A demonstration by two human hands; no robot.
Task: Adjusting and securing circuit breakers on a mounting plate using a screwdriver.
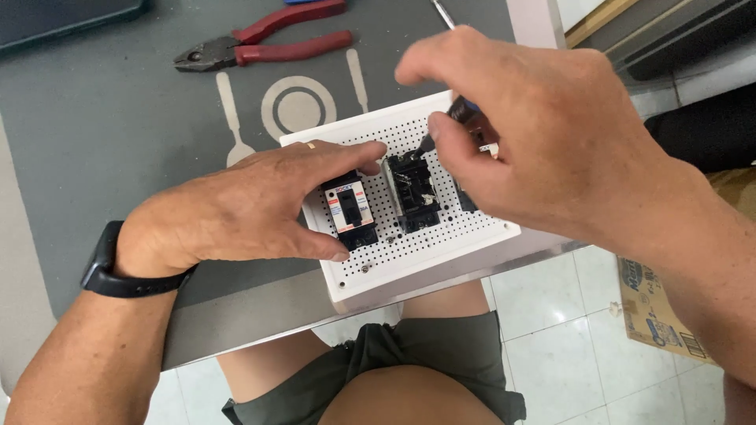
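A white perforated board [441,236] lies at the table's front edge. On it stand a black breaker with a white label [350,211] and a black socket block [413,193]. My left hand [236,208] lies across the board's left side, fingers and thumb around the breaker. My right hand [535,134] is above the board's right side, fingers closed on a dark screwdriver handle [463,112] whose tip points down at the top of the socket block. Two small screws [366,267] lie loose on the board near its front.
Red-handled pliers [264,43] lie at the back of the grey table mat [118,134]. A thin metal tool [442,12] lies behind the board. A cardboard box [657,315] stands on the tiled floor to the right. My knees are under the table edge.
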